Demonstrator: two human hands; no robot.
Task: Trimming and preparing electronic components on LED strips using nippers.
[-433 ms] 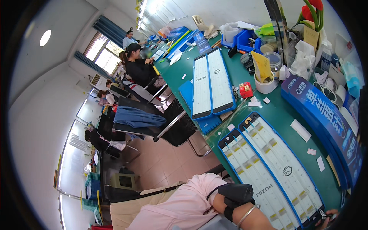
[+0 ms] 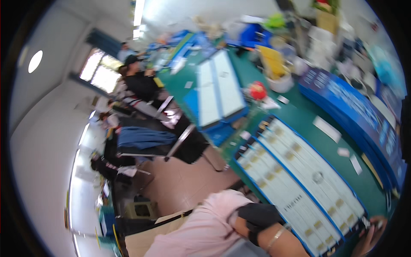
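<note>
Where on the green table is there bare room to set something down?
A good bare patch of table lies between the near case, the blue stack and the long white slip. A narrower strip runs on down between case and stack, partly taken by small slips. It is crowded at the back, around the blue bin and yellow packet.

White wall (image 2: 40, 145), tiled floor (image 2: 188, 177)

green tabletop (image 2: 299, 113) passable between open case (image 2: 301, 186) and blue stack (image 2: 355, 115), save paper slips (image 2: 327, 129).
</note>
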